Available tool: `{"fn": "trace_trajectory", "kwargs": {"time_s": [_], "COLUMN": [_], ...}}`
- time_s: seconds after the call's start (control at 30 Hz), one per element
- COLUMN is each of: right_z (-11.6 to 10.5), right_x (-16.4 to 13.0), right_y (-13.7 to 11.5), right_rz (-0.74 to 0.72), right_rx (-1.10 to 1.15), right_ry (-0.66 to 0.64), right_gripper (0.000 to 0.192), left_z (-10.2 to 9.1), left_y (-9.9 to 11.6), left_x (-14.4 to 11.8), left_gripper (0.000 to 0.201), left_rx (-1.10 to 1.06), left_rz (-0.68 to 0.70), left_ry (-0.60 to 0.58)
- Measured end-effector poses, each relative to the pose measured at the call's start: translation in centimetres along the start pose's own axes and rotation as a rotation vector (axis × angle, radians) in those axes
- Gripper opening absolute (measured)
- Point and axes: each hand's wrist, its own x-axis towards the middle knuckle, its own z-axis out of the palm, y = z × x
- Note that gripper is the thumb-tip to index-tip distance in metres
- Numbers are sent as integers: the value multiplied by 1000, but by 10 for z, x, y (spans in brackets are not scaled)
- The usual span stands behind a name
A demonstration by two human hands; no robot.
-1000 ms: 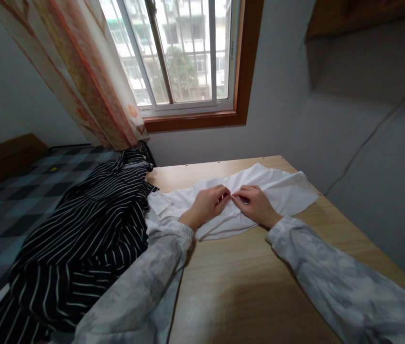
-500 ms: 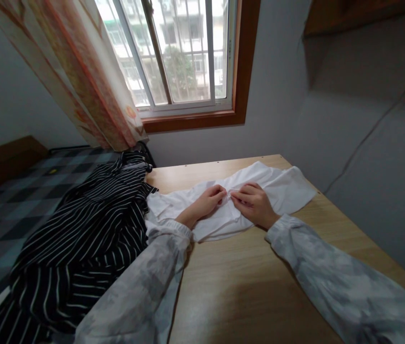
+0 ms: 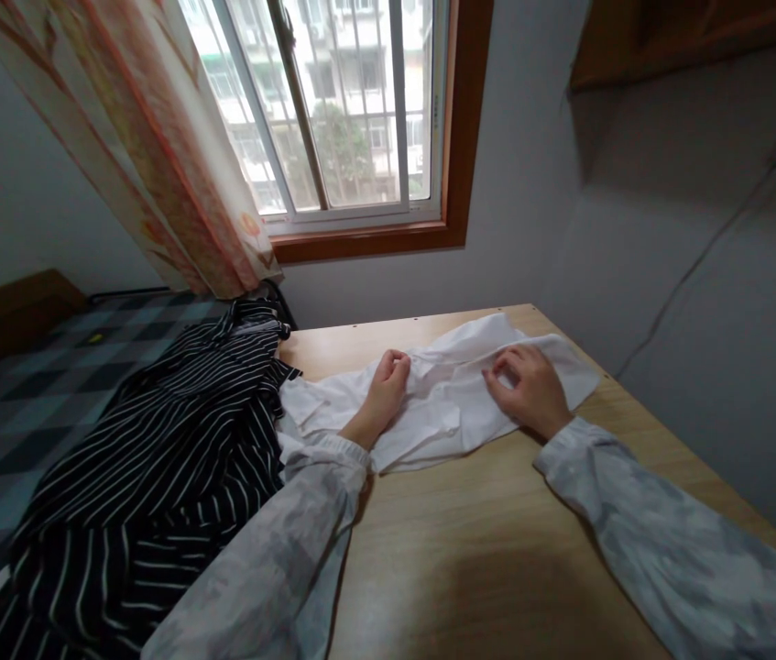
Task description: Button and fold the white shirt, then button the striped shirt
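Note:
A crumpled white shirt [image 3: 442, 417] lies lengthwise across the wooden table [image 3: 421, 559], with small buttons faintly showing near its front edge. My left hand [image 3: 388, 390] rests on the middle of the shirt, fingers curled closed around a bit of its fabric. Farther right, my right hand [image 3: 531, 390] is over the same shirt; its thumb and forefinger curve together in a pinch at the cloth, leaving a ring-shaped gap behind the tips. Both hands are apart from each other. Long grey-and-white patterned sleeves cover my forearms.
To the left, black clothing with white stripes [image 3: 174, 431] is heaped beside the table on a bed with a checked cover [image 3: 37, 403]. A curtain [image 3: 181, 165] hangs by the window [image 3: 353, 119]. A wooden shelf [image 3: 690, 41] and a cable [image 3: 696, 261] are at the right wall.
My hands were together at the middle of the shirt. The right hand has moved right along it, and the left has shifted slightly left, opening a gap between them.

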Motion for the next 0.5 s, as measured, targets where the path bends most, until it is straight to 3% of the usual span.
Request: {"fn": "trace_trajectory", "kwargs": {"time_s": [0.13, 0.23, 0.4, 0.5], "right_z": [-8, -9, -9, -10], "right_x": [-1, -1, -4, -5], "right_y": [22, 21, 13, 13], "right_rz": [54, 14, -21, -29], "right_rx": [-107, -161, -180, -141], "right_ry": [128, 118, 15, 40], "right_gripper": [33, 39, 4, 3], "left_z": [3, 4, 4, 9], "left_y": [2, 6, 25, 44], "left_x": [-9, -15, -22, -22], "left_gripper": [25, 20, 13, 29], "left_rx": [169, 293, 636, 927], "left_rz": [70, 141, 235, 457], "left_ry": [-123, -196, -134, -100]}}
